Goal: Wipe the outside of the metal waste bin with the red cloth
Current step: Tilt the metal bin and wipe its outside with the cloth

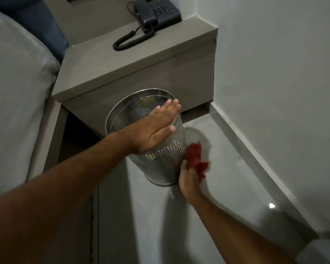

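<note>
Wiping the wall of a perforated, round stainless-steel waste bin (158, 149), which stands tilted on the pale grey tiled floor (227, 168) in front of a grey bedside cabinet (133, 69) carrying a black corded telephone (156, 14). The left hand (154, 126) lies flat and open across the bin's rim and upper wall, fingers extended, gripping nothing but steadying the bin. The right hand (187, 180) has its grip closed around a crumpled red cloth (195, 159), pressed against the lower right side of the bin near its base. To do this step well, the steadying palm should press firmly enough to stop the bin sliding, while the cloth travels in overlapping strokes from base to rim; turning the bin between passes would bring the unseen far side within reach. Bunched cloth may snag on perforations, so a flatter fold would likely wipe more evenly.
</note>
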